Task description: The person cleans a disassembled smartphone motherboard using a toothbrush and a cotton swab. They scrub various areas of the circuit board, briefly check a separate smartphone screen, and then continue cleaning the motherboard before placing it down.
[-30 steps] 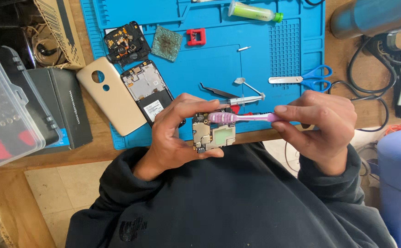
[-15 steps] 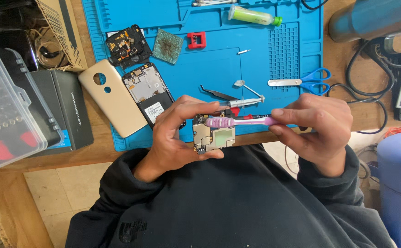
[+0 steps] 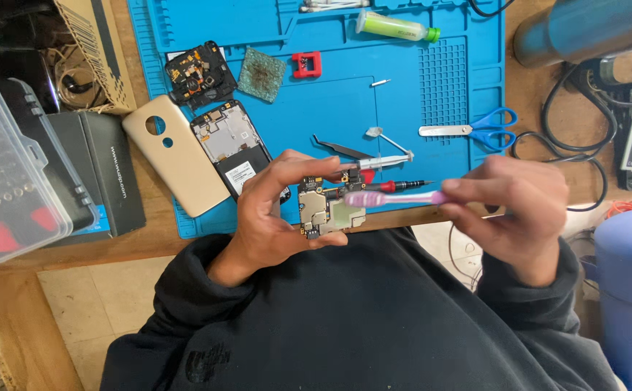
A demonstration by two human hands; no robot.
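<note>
My left hand holds a small phone circuit board upright between thumb and fingers, just in front of the blue work mat. In my right hand is a pink toothbrush, lying level with its bristle head resting on the board's face. My dark sleeves and chest fill the lower view.
On the mat lie an opened phone body, a gold back cover, a black part, a green square pad, a red clip, tweezers, a syringe, blue scissors and a green-capped tube. A clear bit case stands left.
The brush head has slid a little across the board while my right hand shifted slightly. The left hand keeps the board in the same spot.
</note>
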